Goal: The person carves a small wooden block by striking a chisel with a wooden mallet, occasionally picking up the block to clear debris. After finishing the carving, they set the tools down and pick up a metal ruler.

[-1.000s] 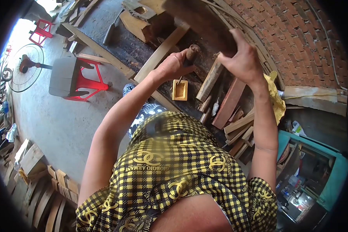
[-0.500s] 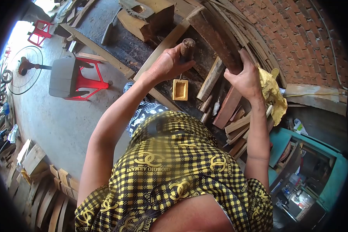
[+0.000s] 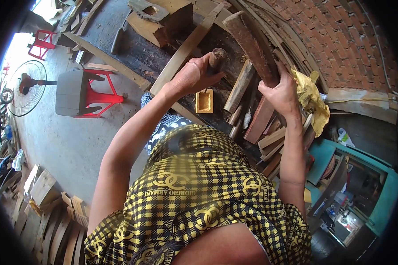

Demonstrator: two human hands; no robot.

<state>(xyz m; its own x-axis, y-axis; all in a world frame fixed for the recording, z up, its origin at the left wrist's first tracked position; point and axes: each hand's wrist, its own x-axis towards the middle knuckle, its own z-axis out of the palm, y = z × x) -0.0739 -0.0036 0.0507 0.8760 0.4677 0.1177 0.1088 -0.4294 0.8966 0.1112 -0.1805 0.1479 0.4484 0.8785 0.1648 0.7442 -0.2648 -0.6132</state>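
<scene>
My left hand (image 3: 192,78) is wrapped round the upright dark handle (image 3: 217,57) of a tool, whose thin lower end reaches the small yellow wooden block (image 3: 199,104). That block has a rectangular hollow and lies on the dark workbench. My right hand (image 3: 281,95) grips the lower end of a thick brown wooden bar (image 3: 252,44), which slants up and to the left beside the handle without touching it. The thumb of my right hand lies across the bar.
A large wood block (image 3: 163,26) and a dark-handled tool (image 3: 117,40) lie farther back. Wood pieces (image 3: 239,86) and a yellow bag (image 3: 311,99) are at the right. A red stool (image 3: 102,95) and a fan (image 3: 26,86) stand left, a teal cabinet (image 3: 380,207) lower right.
The wooden bar has shifted slightly down and right, its top farther from the large block. The view has moved a little; both hands keep their hold.
</scene>
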